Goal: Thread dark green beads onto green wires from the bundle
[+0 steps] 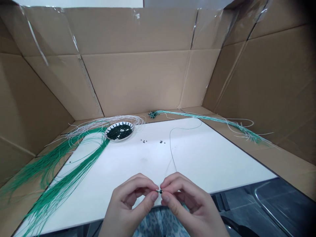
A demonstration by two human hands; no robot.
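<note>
"Where did we have the dark bead [161, 191]?"

"Between our fingertips, by the near edge of the white board [222, 158]. Our left hand [128, 197] and right hand [197, 197] both pinched it, though it looked too small for us to tell whether it was one or several."

"And past our hands?"

"We had a thin thread [170, 144] curving over the board, near two little groups of loose beads [161, 142]."

"Farther out?"

"We had a plate [120, 140] of dark beads beside green strands [84, 168], and a bundle [197, 116] of strands at the back right."
</note>
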